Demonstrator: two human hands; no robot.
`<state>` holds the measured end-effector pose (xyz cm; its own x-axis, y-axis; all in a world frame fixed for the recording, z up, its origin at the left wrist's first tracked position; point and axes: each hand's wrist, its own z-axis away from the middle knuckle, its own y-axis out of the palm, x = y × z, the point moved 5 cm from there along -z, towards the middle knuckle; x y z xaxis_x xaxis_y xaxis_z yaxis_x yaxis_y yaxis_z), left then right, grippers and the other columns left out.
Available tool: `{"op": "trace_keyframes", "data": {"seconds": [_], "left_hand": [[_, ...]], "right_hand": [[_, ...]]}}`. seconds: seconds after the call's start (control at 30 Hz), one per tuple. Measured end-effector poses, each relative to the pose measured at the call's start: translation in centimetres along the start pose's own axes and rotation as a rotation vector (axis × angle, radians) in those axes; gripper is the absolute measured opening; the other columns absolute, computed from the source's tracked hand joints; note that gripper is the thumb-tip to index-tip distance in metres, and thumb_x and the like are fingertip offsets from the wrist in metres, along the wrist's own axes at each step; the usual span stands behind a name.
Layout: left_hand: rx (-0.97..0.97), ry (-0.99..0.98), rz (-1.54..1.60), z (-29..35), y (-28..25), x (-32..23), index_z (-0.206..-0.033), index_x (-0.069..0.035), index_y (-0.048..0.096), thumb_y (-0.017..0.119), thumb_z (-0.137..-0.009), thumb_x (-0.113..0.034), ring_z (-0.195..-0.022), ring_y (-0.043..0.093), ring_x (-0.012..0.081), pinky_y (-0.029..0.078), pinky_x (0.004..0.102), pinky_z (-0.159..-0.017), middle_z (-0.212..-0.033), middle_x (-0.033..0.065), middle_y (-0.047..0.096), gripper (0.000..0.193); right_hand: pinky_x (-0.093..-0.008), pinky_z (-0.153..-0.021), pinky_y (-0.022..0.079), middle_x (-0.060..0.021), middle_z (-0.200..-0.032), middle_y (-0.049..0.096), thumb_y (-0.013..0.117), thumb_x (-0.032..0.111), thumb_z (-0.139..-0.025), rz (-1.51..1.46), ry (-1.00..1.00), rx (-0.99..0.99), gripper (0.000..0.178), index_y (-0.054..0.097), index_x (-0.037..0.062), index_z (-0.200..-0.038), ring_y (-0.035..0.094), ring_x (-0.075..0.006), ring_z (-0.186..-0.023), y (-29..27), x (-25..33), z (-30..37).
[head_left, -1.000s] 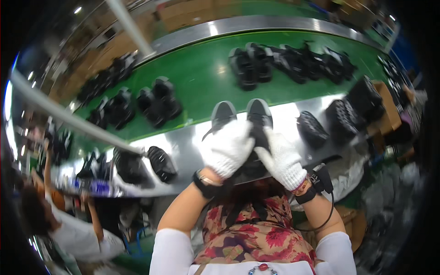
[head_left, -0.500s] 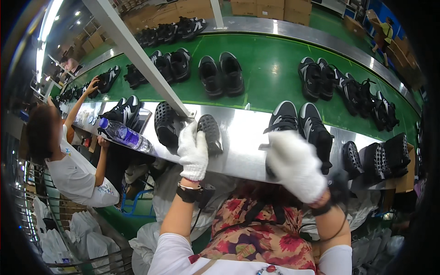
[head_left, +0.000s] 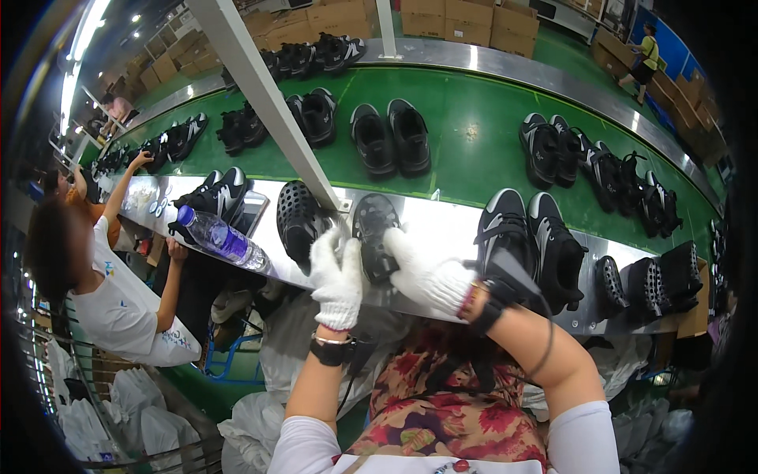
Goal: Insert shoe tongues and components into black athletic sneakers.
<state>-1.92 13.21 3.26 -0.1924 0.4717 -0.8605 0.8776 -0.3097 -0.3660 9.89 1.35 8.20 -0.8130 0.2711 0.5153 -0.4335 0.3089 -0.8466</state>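
A dark shoe with a greyish, slightly smeared top face (head_left: 376, 223) stands on the metal ledge between my hands. My left hand (head_left: 337, 276), in a white knitted glove, is at its left side, thumb and fingers apart and pointing up, thumb close against the shoe. My right hand (head_left: 426, 276), gloved alike, reaches in from the right with its fingers closed on the shoe's near right side; some fingertips are hidden. Just left of my left hand lies a black shoe with a pattern of round holes (head_left: 300, 221).
A white post (head_left: 268, 103) rises beside the holed shoe. To the left lies a water bottle (head_left: 225, 238); a co-worker (head_left: 130, 304) works beyond it. A black shoe pair (head_left: 530, 245) stands right of my hands. Ahead, a green belt (head_left: 474, 134) carries more shoes.
My right hand has swung left from near the black pair to the shoe between my hands. That shoe now shows a greyer face instead of its holed pattern. The co-worker's arm has shifted.
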Motion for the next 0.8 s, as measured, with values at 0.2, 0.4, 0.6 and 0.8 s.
{"op": "trace_keyframes", "data": {"seconds": [0.2, 0.4, 0.6, 0.8], "left_hand": [[0.3, -0.476, 0.864, -0.6, 1.1, -6.4, -0.124, 0.002, 0.06, 0.063, -0.101, -0.012, -0.092, 0.068, 0.0151, 0.057, 0.0293, -0.083, -0.105, 0.0071, 0.069, 0.028], [0.281, -0.403, 1.085, 2.4, 5.8, -13.8, -0.129, 0.0, 0.055, 0.058, -0.104, -0.013, -0.099, 0.067, 0.0174, 0.057, 0.0323, -0.085, -0.113, 0.0094, 0.065, 0.029], [0.73, -0.349, 1.069, 4.8, 9.8, -18.1, -0.133, 0.002, 0.056, 0.053, -0.104, -0.007, -0.107, 0.065, 0.0192, 0.051, 0.0344, -0.1, -0.12, 0.0114, 0.065, 0.03], [0.854, 0.433, 0.154, 5.4, 12.9, -14.1, -0.119, -0.001, 0.069, 0.072, -0.09, -0.013, -0.109, 0.065, 0.0247, 0.052, 0.0372, -0.095, -0.113, 0.011, 0.07, 0.032]], "right_hand": [[-0.0399, -0.081, 0.055, -0.0171, -0.104, 0.068, 0.085, 0.023, -0.081, -0.272, -0.099, -0.094, 0.043, 0.064, 0.0045, -0.114, 0.069, -0.0329, -0.093, -6.9, 0.9, 4.8], [-0.04, -0.089, 0.058, -0.0221, -0.115, 0.07, 0.084, 0.032, -0.085, -0.5, 0.314, -0.312, 0.064, 0.055, -0.0002, -0.132, 0.073, -0.0336, -0.101, -10.0, -1.5, 8.5], [-0.0318, -0.082, 0.058, -0.0141, -0.104, 0.07, 0.085, 0.016, -0.085, -0.363, 0.207, -0.643, 0.05, 0.058, -0.0017, -0.123, 0.07, -0.0171, -0.094, -15.6, -5.3, 15.3], [-0.0305, -0.086, 0.055, -0.0063, -0.101, 0.068, 0.082, 0.015, -0.081, -0.696, 0.666, -0.485, 0.041, 0.064, -0.0002, -0.114, 0.067, -0.0148, -0.095, -18.5, -9.3, 24.3]]}}
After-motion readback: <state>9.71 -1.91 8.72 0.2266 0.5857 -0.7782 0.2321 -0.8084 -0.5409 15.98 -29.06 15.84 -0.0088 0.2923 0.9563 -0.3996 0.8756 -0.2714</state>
